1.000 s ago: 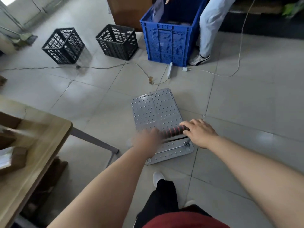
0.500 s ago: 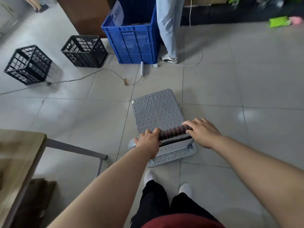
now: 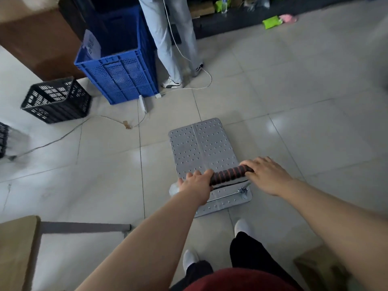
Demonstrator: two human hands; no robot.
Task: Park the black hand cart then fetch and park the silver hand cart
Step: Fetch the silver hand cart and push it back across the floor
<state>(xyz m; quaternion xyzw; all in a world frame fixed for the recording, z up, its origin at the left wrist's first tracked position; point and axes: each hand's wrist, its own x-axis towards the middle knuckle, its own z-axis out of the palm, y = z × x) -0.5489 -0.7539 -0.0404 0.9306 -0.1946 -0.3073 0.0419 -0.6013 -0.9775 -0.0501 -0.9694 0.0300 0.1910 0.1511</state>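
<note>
The silver hand cart [image 3: 201, 145] stands on the tiled floor right in front of me, its flat studded deck pointing away. Its handle bar [image 3: 228, 174] has a black and red ribbed grip. My left hand [image 3: 196, 184] is closed around the left end of the bar. My right hand [image 3: 265, 175] grips the right end. A hinge bracket [image 3: 243, 191] shows under the bar. No black hand cart is in view.
A tall blue crate [image 3: 119, 74] stands ahead to the left, with a person's legs [image 3: 168, 45] beside it. A black basket [image 3: 55, 99] sits further left. Cables [image 3: 63, 133] and a power strip [image 3: 142, 103] lie across the floor. A wooden table corner [image 3: 19, 246] is at my lower left.
My view has swung to the right, so the crates and baskets slid left. The cart has rolled along with me. Both hands stay on the handle.
</note>
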